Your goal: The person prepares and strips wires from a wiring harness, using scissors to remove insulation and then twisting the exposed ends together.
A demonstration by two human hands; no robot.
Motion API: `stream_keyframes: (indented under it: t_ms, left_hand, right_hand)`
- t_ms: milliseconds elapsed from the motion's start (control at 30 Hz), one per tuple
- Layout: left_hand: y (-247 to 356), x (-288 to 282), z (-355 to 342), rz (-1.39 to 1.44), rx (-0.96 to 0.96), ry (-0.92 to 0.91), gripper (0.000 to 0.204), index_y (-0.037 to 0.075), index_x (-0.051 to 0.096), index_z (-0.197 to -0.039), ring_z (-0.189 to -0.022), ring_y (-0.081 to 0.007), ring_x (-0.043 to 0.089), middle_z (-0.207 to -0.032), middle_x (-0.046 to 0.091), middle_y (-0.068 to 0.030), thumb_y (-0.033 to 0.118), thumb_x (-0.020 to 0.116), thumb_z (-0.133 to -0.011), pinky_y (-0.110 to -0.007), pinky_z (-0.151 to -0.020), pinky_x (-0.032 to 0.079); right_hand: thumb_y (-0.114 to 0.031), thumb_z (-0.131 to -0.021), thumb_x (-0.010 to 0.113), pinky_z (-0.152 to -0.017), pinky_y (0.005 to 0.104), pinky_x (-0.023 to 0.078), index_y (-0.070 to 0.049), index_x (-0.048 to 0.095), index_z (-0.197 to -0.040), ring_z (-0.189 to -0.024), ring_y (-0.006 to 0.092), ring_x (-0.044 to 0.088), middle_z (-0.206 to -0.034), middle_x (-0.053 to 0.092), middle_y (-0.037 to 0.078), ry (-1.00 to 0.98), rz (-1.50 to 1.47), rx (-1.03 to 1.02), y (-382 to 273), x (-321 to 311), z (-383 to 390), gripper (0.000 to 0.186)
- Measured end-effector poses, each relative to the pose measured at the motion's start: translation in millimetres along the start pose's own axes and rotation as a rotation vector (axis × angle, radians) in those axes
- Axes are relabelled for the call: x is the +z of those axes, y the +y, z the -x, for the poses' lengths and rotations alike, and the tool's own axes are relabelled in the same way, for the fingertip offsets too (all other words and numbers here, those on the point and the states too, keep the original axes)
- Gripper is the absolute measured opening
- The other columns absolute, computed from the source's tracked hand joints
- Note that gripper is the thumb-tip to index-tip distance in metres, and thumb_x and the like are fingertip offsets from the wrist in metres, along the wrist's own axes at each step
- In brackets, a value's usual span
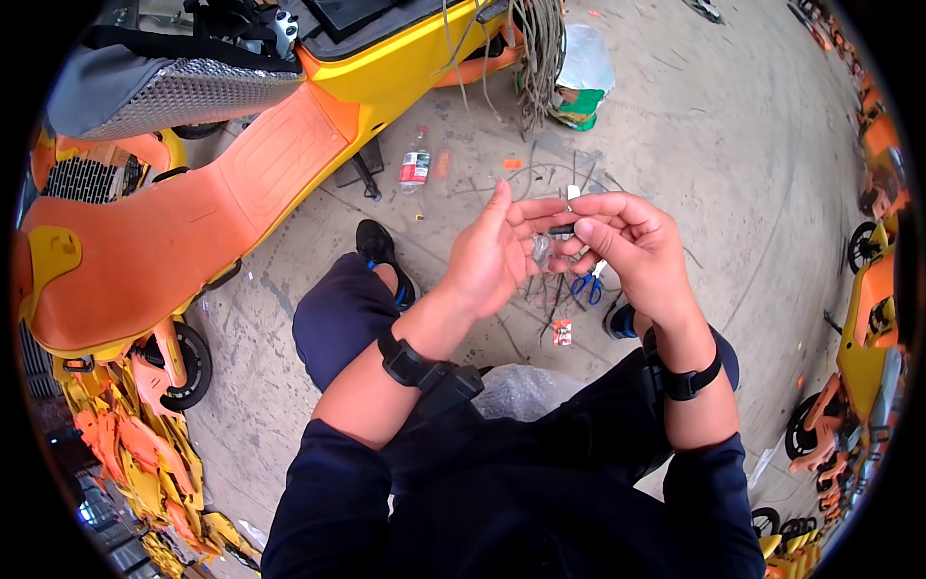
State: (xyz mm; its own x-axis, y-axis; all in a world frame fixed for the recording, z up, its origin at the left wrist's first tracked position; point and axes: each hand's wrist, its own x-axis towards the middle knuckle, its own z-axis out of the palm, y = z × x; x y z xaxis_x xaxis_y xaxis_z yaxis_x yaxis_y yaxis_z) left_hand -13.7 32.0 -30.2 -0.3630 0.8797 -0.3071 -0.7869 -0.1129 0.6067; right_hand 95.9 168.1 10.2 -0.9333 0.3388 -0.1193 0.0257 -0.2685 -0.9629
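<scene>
In front of my knees my left hand (482,253) is turned palm up, thumb raised. A crumpled piece of clear plastic (542,251) sits among its curled lower fingers. My right hand (639,239) meets its fingertips from the other side. Between the right thumb and fingers is a small dark cylindrical piece (559,230), its far end at the left fingers. A small white piece (573,192) shows just above the right index fingertip; I cannot tell whether it is held. Blue-handled scissors (586,286) lie on the floor below the hands.
A yellow and orange scooter (280,164) stands at the left, with cords (540,58) hanging off it. A plastic bottle (416,160), black cable ties and a small red-and-white packet (562,332) lie on the concrete. More scooters (868,328) line the right; orange and yellow panels (135,454) pile up lower left.
</scene>
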Motion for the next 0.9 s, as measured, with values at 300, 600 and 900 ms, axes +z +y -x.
stream_keyframes:
  t_ms: [300,600,900]
  left_hand:
    - [4.8,2.9,10.5,-0.245,0.249,-0.088,0.044,-0.002,0.051,-0.118,-0.093,-0.0184,0.061,-0.11,0.059,-0.0141,0.036,0.042,-0.098,-0.032,-0.074,0.052]
    - [0.2,-3.3,8.4,-0.369,0.27,-0.068,0.018,-0.001,0.06,-0.105,-0.083,-0.0145,0.063,-0.097,0.065,-0.0086,0.006,0.06,-0.088,-0.028,-0.069,0.052]
    - [9.2,-2.9,9.7,-0.332,0.195,-0.004,0.043,0.0,0.048,-0.124,-0.081,-0.0181,0.062,-0.112,0.057,-0.0117,0.034,0.041,-0.099,-0.027,-0.064,0.048]
  right_hand:
    - [-0.016,-0.09,0.061,-0.052,0.0182,0.044,-0.001,0.064,-0.092,-0.062,0.0042,0.057,-0.071,0.061,0.0,0.261,0.242,-0.096,7.1,-2.1,-1.1,0.015]
    - [-0.024,-0.091,0.061,-0.048,0.0178,0.04,-0.004,0.065,-0.088,-0.053,0.0035,0.049,-0.064,0.057,-0.002,0.243,0.133,-0.025,4.6,-9.0,-4.0,0.021]
    - [-0.015,-0.09,0.061,-0.051,0.0185,0.043,0.0,0.06,-0.102,-0.06,0.0056,0.055,-0.075,0.062,0.002,0.165,-0.173,0.021,-5.4,-14.0,-6.7,0.019]
